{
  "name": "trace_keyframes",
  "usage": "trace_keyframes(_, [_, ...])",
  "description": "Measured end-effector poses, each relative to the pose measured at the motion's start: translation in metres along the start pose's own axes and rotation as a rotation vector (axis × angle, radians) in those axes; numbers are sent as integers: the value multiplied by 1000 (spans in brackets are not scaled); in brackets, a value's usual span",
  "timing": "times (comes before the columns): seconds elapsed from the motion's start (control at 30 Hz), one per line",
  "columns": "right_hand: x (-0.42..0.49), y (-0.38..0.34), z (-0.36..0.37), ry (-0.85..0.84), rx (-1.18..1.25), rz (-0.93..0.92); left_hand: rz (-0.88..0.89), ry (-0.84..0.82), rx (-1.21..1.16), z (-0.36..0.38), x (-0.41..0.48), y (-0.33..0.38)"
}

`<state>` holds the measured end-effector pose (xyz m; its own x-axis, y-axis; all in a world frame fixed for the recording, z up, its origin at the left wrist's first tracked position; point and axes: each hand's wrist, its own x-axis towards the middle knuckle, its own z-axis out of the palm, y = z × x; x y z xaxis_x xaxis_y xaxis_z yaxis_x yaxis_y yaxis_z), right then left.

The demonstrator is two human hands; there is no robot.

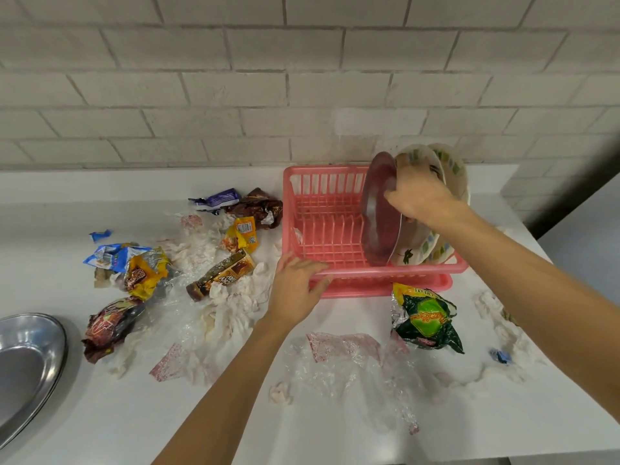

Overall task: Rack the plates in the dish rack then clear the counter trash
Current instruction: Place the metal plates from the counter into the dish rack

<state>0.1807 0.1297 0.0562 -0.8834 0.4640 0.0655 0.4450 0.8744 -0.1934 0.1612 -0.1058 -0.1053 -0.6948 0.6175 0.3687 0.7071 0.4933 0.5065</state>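
A pink plastic dish rack stands on the white counter against the brick wall. A dark red plate stands on edge in its right half, and my right hand grips its rim. Behind it two white plates with leaf prints stand upright at the rack's right end. My left hand holds the rack's front left rim, with the thumb over the edge. Snack wrappers, crumpled tissues and clear plastic film are scattered over the counter.
A steel plate lies at the counter's left front edge. A green and yellow chip bag lies right in front of the rack. A small brown bottle lies among the tissues. More tissue trails along the right edge.
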Motion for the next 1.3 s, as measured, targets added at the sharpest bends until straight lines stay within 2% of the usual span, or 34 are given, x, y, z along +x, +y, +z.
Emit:
trace_keyframes(0.43, [-8, 0, 1, 35, 73, -97, -25, -41, -7, -5, 2, 6])
trace_keyframes(0.6, [-14, 1, -6, 118, -1, -121, -38, -59, -170, -14, 5, 9])
trace_keyframes(0.7, [-23, -5, -15, 248, -40, -209, -61, -15, -322, -28, 4, 15])
trace_keyframes(0.8, [-36, -17, -15, 288, 104, -377, -111, 33, -387, -45, -1, 23])
trace_keyframes(0.97, [-62, -52, 3, 90, 313, -584, -233, 113, -466, -79, -17, 22])
trace_keyframes(1.07, [-75, -82, 17, -34, 386, -621, -294, 176, -493, -102, -38, 12])
trace_keyframes(1.3, [-119, -163, 69, -350, 568, -671, -558, 411, -473, -158, -119, -38])
